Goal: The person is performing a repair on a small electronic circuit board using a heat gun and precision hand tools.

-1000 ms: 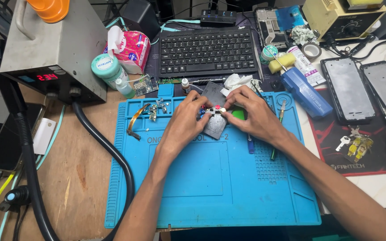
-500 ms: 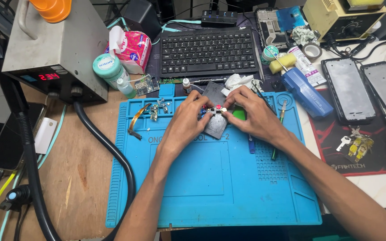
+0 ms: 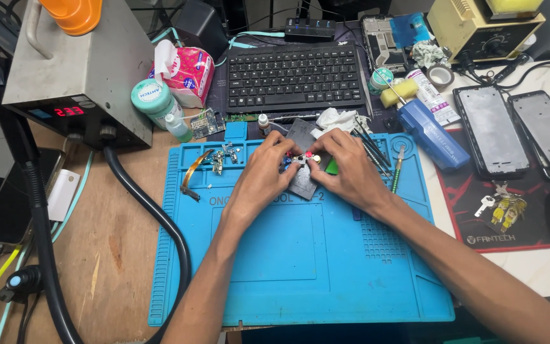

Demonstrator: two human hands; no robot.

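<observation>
Both hands met over the upper middle of the blue silicone work mat (image 3: 300,267). Left hand (image 3: 263,179) had fingers curled narrow, tips pinching at a small dark grey plate (image 3: 303,185) that lay on the mat; right hand (image 3: 345,171) likewise curled tight, fingertips touching the same plate from the other side. Small red and white bits (image 3: 308,156) sat right between the fingertips, too small to identify. Whether either hand actually lifted the plate, could not tell; it looked flat on the mat. A green piece (image 3: 331,167) peeked out under the right hand. Left of the hands, a bent orange flex strip (image 3: 192,172) and a cluster of tiny metal parts (image 3: 223,158) lay on the mat. Tweezers and thin tools (image 3: 377,153) lay just right of the right hand. Behind the mat: black keyboard (image 3: 294,78), white crumpled tissue (image 3: 338,118), small dropper bottle (image 3: 263,123). Far left a grey station with red digits (image 3: 77,76), its black hose (image 3: 154,216) curving along the mat edge. Two phone frames (image 3: 517,130) lay well apart at right, near a blue case (image 3: 433,132).
</observation>
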